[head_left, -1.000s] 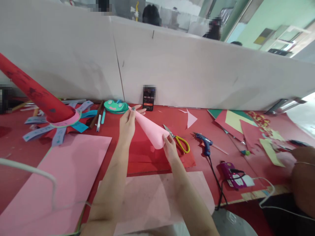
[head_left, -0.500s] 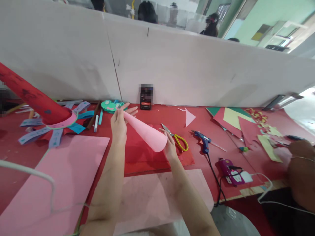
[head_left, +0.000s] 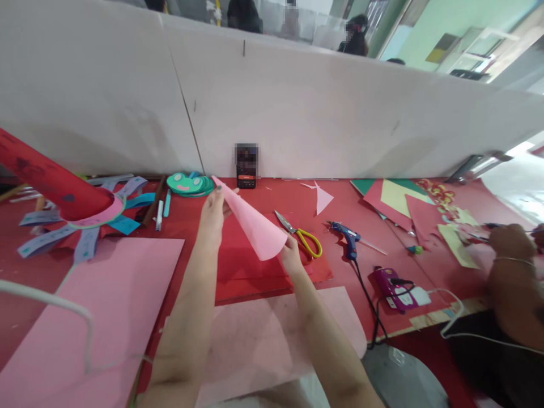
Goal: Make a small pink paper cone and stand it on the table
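Note:
Both my hands hold a pink paper cone above red sheets on the table. My left hand grips it near the narrow tip, thumb on top. At the wide rim, my right hand is closed on the edge, its fingers partly hidden by the paper. Yellow-handled scissors lie just right of my right hand, blades pointing up and left. Beneath my forearms is a pale pink sheet.
A blue glue gun with its cord and a purple power strip lie on the right. A co-worker's hand works at far right. A phone leans on the partition. A red tube with paper strips stands left.
My left hand has drawn its spread fingers in and shifted down the cone, leaving the pointed tip exposed. The right hand stays at the wide rim. The view has shifted slightly.

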Motion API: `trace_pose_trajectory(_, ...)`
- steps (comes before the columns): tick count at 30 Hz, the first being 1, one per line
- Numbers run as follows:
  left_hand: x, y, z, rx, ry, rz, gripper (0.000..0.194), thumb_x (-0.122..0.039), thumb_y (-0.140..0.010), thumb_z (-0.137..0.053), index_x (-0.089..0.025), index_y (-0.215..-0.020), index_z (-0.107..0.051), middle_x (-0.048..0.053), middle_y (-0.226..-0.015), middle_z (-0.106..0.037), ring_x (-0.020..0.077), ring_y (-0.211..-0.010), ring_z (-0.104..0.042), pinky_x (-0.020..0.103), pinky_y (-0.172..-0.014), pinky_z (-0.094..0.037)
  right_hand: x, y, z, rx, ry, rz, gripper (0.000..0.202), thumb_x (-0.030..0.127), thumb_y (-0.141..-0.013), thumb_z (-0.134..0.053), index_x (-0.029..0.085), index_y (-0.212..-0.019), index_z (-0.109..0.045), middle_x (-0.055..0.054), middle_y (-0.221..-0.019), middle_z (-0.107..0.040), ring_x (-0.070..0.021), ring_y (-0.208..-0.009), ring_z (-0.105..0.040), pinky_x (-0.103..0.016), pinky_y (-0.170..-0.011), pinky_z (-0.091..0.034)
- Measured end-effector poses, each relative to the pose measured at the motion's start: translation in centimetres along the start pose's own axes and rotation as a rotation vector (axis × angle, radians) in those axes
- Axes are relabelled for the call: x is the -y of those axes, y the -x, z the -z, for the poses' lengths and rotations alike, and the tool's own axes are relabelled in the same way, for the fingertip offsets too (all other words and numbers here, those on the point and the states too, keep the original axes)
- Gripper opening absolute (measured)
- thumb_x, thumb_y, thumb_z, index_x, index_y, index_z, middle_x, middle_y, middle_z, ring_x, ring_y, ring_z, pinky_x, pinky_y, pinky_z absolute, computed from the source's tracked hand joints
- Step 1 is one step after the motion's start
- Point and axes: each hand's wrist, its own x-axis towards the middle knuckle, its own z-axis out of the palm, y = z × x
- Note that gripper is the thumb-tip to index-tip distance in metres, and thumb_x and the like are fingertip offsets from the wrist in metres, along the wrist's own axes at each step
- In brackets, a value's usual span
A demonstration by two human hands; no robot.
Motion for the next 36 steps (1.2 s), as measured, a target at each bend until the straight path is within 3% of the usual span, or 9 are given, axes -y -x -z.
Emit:
trace_pose_trajectory(3,1.5,0.3,-1.2,0.011,0.019,0.13,0.036,-0.048,-0.073,-0.064,-0.023,-0.1,-0.058,0.007,-0.11,-0.066,0.0187,-0.099,-0.063,0.025,-0.073,-0.05,-0.1,-0.2,0.1,-0.114,0.047,0.094,0.032,0.023,-0.074,-0.056,0.021,-0.104,-0.068,-0.005,-0.107,-0.069,-0.0224,-0.105,-0.061,-0.038,-0.094,-0.046)
trace_pose_trajectory(6,2.4,1.4,-2.9,0.129,0.054,0.269,0.04,-0.051,-0.068,-0.067,-0.022,-0.094,-0.058,0.008,-0.103,-0.066,0.0191,-0.092,-0.063,0.025,-0.065,-0.05,0.3,0.1,0.3,-0.213,0.145,0.194,0.038,0.018,-0.077,-0.049,0.021,-0.112,-0.064,-0.005,-0.115,-0.066,-0.0215,-0.113,-0.057,-0.04,-0.101,-0.041)
trace_pose_trajectory(11,2.9,2.9,-5.1,0.155,0.054,0.327,0.045,-0.05,-0.061,-0.074,-0.018,-0.09,-0.06,0.007,-0.088,-0.066,0.0168,-0.076,-0.062,0.027,-0.065,-0.049,0.9,0.7,0.5,-0.132,0.361,0.291,0.055,0.004,-0.073,-0.04,0.024,-0.122,-0.058,-0.004,-0.127,-0.059,-0.0198,-0.122,-0.05,-0.041,-0.106,-0.036)
trace_pose_trajectory(16,2.7,2.8,-4.7,0.116,0.006,0.262,0.032,-0.035,-0.063,-0.076,-0.017,-0.086,-0.062,0.009,-0.09,-0.068,0.0187,-0.08,-0.063,0.03,-0.073,-0.05,1.5,0.5,0.2,-0.069,0.54,0.325,0.057,0.007,-0.075,-0.043,0.026,-0.127,-0.052,-0.004,-0.134,-0.053,-0.0189,-0.126,-0.046,-0.038,-0.104,-0.039)
trace_pose_trajectory(19,2.1,2.2,-3.8,0.11,0.065,0.276,0.027,-0.031,-0.065,-0.073,-0.016,-0.085,-0.063,0.009,-0.088,-0.069,0.0196,-0.081,-0.065,0.03,-0.075,-0.051,2.3,0.3,1.3,-0.084,0.622,0.218,0.045,0.017,-0.079,-0.049,0.024,-0.123,-0.056,-0.008,-0.135,-0.049,-0.0207,-0.12,-0.05,-0.033,-0.089,-0.049)
trace_pose_trajectory(21,1.5,1.7,-3.1,0.083,0.087,0.27,0.028,-0.031,-0.066,-0.073,-0.016,-0.087,-0.063,0.008,-0.087,-0.07,0.0193,-0.08,-0.065,0.03,-0.075,-0.052,2.8,0.4,2.7,-0.183,0.741,0.091,0.036,0.019,-0.078,-0.049,0.021,-0.112,-0.062,-0.01,-0.12,-0.056,-0.0208,-0.105,-0.058,-0.033,-0.082,-0.051)
trace_pose_trajectory(24,0.7,1.1,-2.2,0.034,0.111,0.248,0.026,-0.029,-0.067,-0.072,-0.016,-0.087,-0.063,0.007,-0.083,-0.07,0.0192,-0.08,-0.066,0.03,-0.075,-0.053,3.4,1.0,4.8,-0.36,1.046,-0.116,0.035,0.013,-0.074,-0.049,0.016,-0.105,-0.064,-0.012,-0.106,-0.058,-0.0231,-0.097,-0.059,-0.037,-0.085,-0.047)
trace_pose_trajectory(29,-0.4,0.9,-1.5,-0.006,0.151,0.23,0.022,-0.027,-0.068,-0.071,-0.014,-0.085,-0.063,0.009,-0.08,-0.07,0.0208,-0.082,-0.067,0.031,-0.076,-0.054,3.5,1.5,5.1,-0.225,1.363,-0.399,0.05,0.019,-0.072,-0.059,0.02,-0.121,-0.056,-0.013,-0.114,-0.056,-0.0304,-0.104,-0.054,-0.041,-0.086,-0.043)
trace_pose_trajectory(36,-1.1,1.4,-1.6,0.012,0.147,0.188,0.028,-0.03,-0.067,-0.071,-0.014,-0.089,-0.063,0.01,-0.084,-0.07,0.0223,-0.085,-0.067,0.034,-0.08,-0.054,2.8,0.7,3.5,-0.245,1.356,-0.404,0.059,0.022,-0.075,-0.054,0.015,-0.132,-0.041,-0.015,-0.11,-0.059,-0.0265,-0.1,-0.059,-0.034,-0.08,-0.044)
